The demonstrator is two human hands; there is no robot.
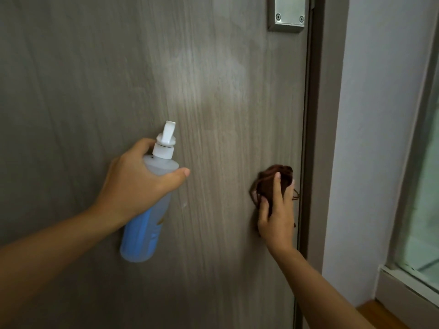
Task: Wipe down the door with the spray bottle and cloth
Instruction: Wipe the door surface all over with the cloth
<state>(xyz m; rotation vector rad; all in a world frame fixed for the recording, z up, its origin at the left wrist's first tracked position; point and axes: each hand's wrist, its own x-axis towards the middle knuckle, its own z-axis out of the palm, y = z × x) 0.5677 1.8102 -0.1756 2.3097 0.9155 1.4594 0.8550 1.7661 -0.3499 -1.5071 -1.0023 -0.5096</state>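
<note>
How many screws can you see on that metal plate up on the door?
2: one screw at the metal plate's lower left corner, the other screw at its lower right. The frame's top edge may hide more.

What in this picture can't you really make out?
- Metal lock plate: top cut off by the head view's upper edge.
- Spray bottle label: blurred, and the left hand covers its middle.
- Brown cloth: lower part hidden under the right hand.
- Door: most lies beyond the frame.

A home: wood-grain door [118, 79]; white wall [370, 115]; window [427, 186].
</note>
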